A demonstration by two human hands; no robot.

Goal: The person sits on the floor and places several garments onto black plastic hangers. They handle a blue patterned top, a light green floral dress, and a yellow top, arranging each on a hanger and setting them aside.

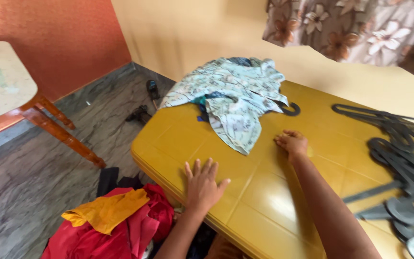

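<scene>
Shirt (231, 98), pale blue and patterned, lies rumpled at the far end of the yellow table (178, 144), seemingly already on a dark hanger whose hook (291, 111) pokes out beside it. Left hand (202, 184) rests flat, fingers spread, holding nothing; right hand (292, 143) rests loosely curled, empty. Grey hangers (403, 163) wait piled; red and orange clothes (116, 220) sit unhung below.

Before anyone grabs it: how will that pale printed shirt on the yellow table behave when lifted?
The shirt lies crumpled in soft folds, so it will likely hang floppy. Thin cloth suggests it is light. A dark hook pokes out beside it, so a hanger may come along.
</scene>
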